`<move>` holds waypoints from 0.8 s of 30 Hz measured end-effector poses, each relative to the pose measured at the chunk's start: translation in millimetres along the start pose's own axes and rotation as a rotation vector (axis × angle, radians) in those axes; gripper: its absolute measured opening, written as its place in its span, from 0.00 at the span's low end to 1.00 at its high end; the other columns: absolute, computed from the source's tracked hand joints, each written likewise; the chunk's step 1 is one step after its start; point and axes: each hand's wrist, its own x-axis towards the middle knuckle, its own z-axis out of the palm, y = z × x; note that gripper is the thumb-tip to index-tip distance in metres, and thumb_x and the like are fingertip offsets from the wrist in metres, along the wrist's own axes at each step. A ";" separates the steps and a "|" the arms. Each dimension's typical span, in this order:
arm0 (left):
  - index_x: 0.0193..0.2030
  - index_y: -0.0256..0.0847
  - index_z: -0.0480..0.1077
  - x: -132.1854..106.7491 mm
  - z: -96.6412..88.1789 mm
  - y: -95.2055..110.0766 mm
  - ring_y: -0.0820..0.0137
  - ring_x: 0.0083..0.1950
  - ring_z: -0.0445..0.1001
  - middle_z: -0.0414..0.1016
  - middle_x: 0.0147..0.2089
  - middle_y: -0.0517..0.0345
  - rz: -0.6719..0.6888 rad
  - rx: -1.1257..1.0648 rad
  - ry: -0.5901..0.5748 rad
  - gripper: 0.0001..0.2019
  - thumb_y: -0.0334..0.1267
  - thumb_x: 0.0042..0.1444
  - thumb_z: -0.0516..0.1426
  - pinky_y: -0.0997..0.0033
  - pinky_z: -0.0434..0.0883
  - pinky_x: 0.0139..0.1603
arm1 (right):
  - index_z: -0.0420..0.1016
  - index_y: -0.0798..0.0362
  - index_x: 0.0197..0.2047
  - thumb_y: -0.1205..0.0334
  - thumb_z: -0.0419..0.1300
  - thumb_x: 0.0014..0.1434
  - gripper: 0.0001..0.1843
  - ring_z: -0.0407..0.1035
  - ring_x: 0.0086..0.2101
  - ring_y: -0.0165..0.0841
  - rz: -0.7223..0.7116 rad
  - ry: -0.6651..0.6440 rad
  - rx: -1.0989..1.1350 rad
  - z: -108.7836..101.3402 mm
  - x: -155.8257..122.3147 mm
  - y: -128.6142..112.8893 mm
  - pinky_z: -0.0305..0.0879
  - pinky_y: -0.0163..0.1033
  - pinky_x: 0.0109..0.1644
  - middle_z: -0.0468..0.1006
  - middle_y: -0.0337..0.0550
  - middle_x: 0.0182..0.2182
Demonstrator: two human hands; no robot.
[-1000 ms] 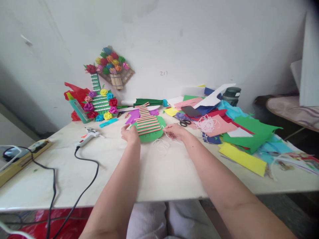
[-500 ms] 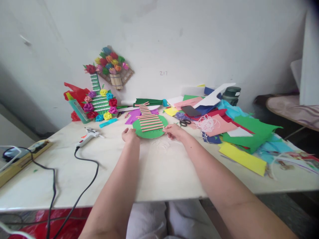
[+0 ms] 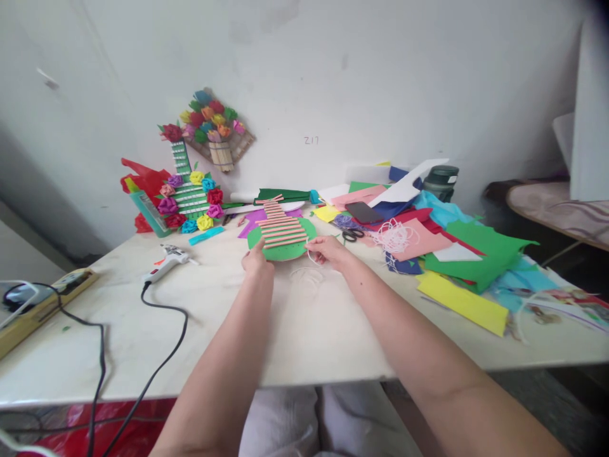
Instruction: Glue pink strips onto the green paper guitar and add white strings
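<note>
A round green foam piece (image 3: 291,250) with pink strips glued across it is tilted up from the white table (image 3: 304,330). My left hand (image 3: 257,260) grips its lower left edge. My right hand (image 3: 327,249) pinches a thin white string (image 3: 310,257) at the piece's right edge. More of this string lies in loose loops (image 3: 307,276) on the table just below the piece.
A glue gun (image 3: 167,261) with a black cord (image 3: 157,317) lies to the left. Paper flower crafts (image 3: 190,197) lean on the wall. Coloured foam sheets (image 3: 457,254), scissors (image 3: 351,235), a tangle of white string (image 3: 396,236) and a dark jar (image 3: 441,181) crowd the right side.
The green piece lay flat half a second ago; my left hand has taken its edge again and tilted it up. My right hand stays at its right edge with the string.
</note>
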 end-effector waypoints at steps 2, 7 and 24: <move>0.40 0.37 0.62 -15.2 7.5 -1.7 0.69 0.35 0.73 0.69 0.36 0.54 -0.138 -0.142 0.068 0.16 0.31 0.43 0.58 0.70 0.72 0.30 | 0.69 0.56 0.23 0.67 0.61 0.47 0.05 0.58 0.12 0.20 -0.011 0.012 0.010 4.5 -0.6 0.2 0.50 0.27 0.13 0.71 0.35 0.16; 0.39 0.36 0.64 -28.0 14.8 -6.3 0.73 0.28 0.72 0.69 0.28 0.58 -0.274 -0.141 -0.014 0.13 0.22 0.45 0.55 0.70 0.73 0.28 | 0.69 0.56 0.24 0.65 0.60 0.47 0.05 0.55 0.12 0.19 -0.041 -0.031 0.029 -4.1 0.6 -5.2 0.48 0.27 0.12 0.74 0.37 0.19; 0.37 0.40 0.64 -16.4 10.9 -13.6 0.74 0.29 0.73 0.71 0.33 0.60 -0.083 -0.331 -0.221 0.12 0.26 0.45 0.58 0.64 0.73 0.36 | 0.71 0.59 0.24 0.64 0.59 0.45 0.06 0.51 0.13 0.20 -0.128 0.238 0.035 -45.3 5.0 -6.9 0.46 0.28 0.16 0.61 0.31 0.11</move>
